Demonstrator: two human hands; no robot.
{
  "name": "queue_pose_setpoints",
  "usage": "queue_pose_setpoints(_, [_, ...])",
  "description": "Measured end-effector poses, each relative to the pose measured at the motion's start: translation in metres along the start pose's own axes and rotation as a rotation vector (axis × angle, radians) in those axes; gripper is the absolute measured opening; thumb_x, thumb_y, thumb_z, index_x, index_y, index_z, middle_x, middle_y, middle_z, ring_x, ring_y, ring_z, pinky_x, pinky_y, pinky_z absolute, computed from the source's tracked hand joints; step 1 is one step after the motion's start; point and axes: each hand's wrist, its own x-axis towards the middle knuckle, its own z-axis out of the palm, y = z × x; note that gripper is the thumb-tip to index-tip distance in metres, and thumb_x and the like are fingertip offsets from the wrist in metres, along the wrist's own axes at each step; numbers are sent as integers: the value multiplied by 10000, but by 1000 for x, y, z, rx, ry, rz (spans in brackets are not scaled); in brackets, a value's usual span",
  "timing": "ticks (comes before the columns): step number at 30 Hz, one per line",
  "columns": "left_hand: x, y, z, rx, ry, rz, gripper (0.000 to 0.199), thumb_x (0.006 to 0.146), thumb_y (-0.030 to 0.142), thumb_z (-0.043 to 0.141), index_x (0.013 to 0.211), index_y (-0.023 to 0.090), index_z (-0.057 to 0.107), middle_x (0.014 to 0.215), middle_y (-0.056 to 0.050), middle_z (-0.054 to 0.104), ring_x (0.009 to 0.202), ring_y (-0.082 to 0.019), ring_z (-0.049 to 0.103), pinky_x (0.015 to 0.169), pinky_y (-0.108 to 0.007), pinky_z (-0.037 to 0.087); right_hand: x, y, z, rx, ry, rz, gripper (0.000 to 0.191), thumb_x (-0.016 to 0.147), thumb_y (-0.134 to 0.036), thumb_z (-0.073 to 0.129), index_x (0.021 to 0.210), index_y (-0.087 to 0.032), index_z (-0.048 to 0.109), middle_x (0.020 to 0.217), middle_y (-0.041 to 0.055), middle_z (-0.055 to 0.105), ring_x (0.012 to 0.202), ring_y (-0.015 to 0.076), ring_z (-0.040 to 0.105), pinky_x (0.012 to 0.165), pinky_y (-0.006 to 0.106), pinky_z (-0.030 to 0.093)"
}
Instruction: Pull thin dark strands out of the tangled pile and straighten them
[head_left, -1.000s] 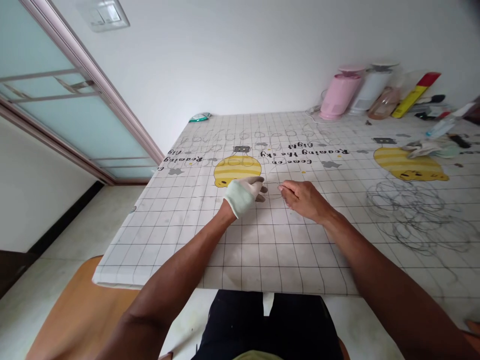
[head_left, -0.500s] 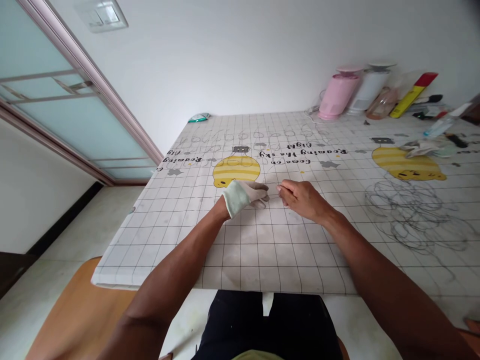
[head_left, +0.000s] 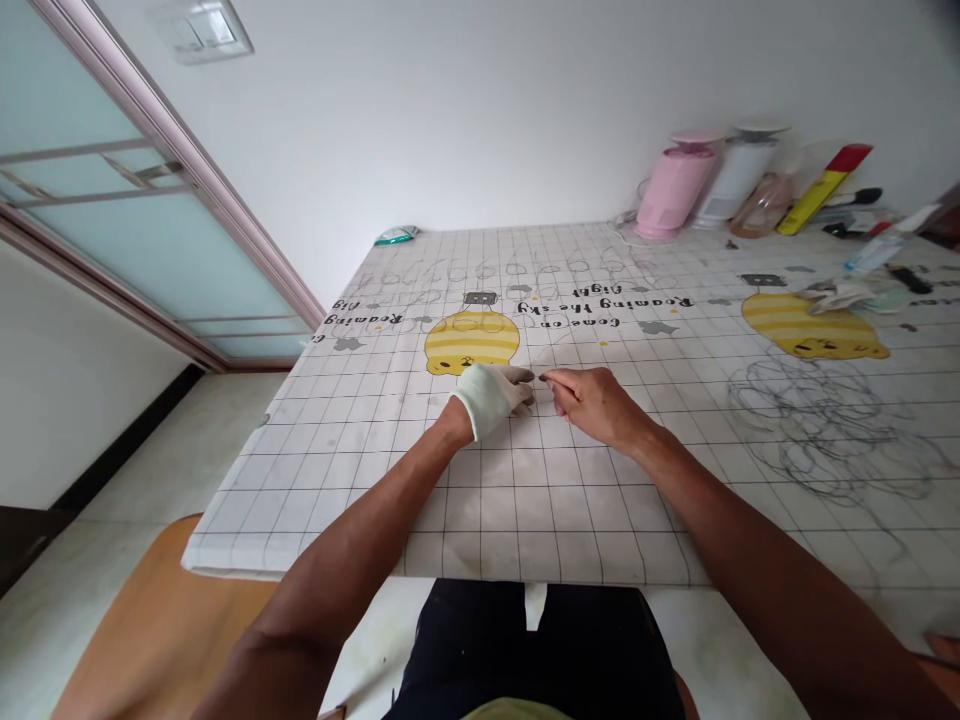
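Note:
My left hand [head_left: 499, 395] wears a pale glove with a light green cuff and rests over the table near a printed yellow bear balloon. Its fingers are bent and pressed together; anything between them is too small to make out. Bare, my right hand [head_left: 589, 400] is just to the right, with thumb and forefinger pinched, the tips close to the left fingertips. A faint thin line curves on the cloth above the hands. Further right lies a loose tangle of thin dark wire or thread [head_left: 825, 430].
On the checked tablecloth [head_left: 337, 500], a pink device [head_left: 675, 192], a white device [head_left: 735, 180], a yellow and red box [head_left: 825, 190] and a crumpled glove [head_left: 862, 295] stand or lie at the right. A green-and-white object [head_left: 396, 235] is at the far left corner.
My right hand has moved slightly left and its fingertips are nearer the left ones. The left hand has turned a little, with its fingers drawn closer together.

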Motion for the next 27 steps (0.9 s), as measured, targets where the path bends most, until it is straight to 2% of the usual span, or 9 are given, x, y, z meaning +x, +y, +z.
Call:
queue_pose_setpoints(7, [8, -8, 2, 83, 21, 34, 303, 837, 259, 678, 1125, 200, 753, 836, -36, 796, 759, -215, 778, 701, -279, 582, 2, 5, -5, -66, 42, -16, 288, 1014, -366, 518, 816, -228, 675, 632, 3, 599, 577, 169, 569, 564, 311, 419])
queue_pose_setpoints(11, [2, 0, 0, 186, 47, 100, 137, 865, 300, 648, 923, 218, 742, 783, -25, 771, 701, -202, 764, 650, -266, 538, 3, 5, -7, -79, 27, -29, 292, 1018, -368, 508, 842, -223, 690, 631, 4, 605, 577, 165, 567, 579, 311, 423])
queue_pose_setpoints(13, [-2, 6, -1, 233, 49, 139, 190, 903, 351, 611, 801, 220, 704, 803, -23, 764, 682, -183, 753, 638, -255, 516, 3, 4, -8, -98, 8, -36, 302, 1027, -367, 486, 869, -221, 699, 630, 2, 607, 579, 162, 565, 588, 309, 427])
queue_pose_setpoints(15, [-5, 10, -2, 231, 54, 135, 267, 940, 390, 560, 784, 215, 686, 876, -21, 771, 673, -160, 743, 648, -246, 512, 3, 4, -9, -120, -10, -40, 303, 1033, -358, 471, 901, -221, 708, 638, 2, 612, 586, 162, 564, 594, 308, 430])
queue_pose_setpoints(20, [-5, 10, -8, 133, 174, 18, 288, 959, 395, 495, 858, 200, 681, 1003, -40, 782, 688, -155, 734, 634, -251, 523, 3, 9, -6, -146, -48, -16, 265, 1024, -308, 480, 997, -233, 733, 666, 0, 631, 599, 168, 579, 615, 316, 447])
queue_pose_setpoints(23, [-1, 6, -12, 176, 260, 24, 280, 949, 392, 497, 837, 208, 677, 976, -36, 778, 671, -157, 714, 621, -272, 509, 5, 10, -8, -112, -43, 34, 272, 1017, -276, 479, 1115, -234, 728, 696, 1, 661, 618, 167, 613, 638, 309, 471])
queue_pose_setpoints(27, [2, 3, -13, 282, 295, 67, 297, 946, 373, 477, 770, 222, 663, 889, -10, 762, 654, -161, 686, 619, -290, 477, 14, 12, -32, -148, -44, 93, 258, 1011, -268, 476, 1077, -217, 720, 679, 8, 664, 589, 164, 607, 589, 292, 443])
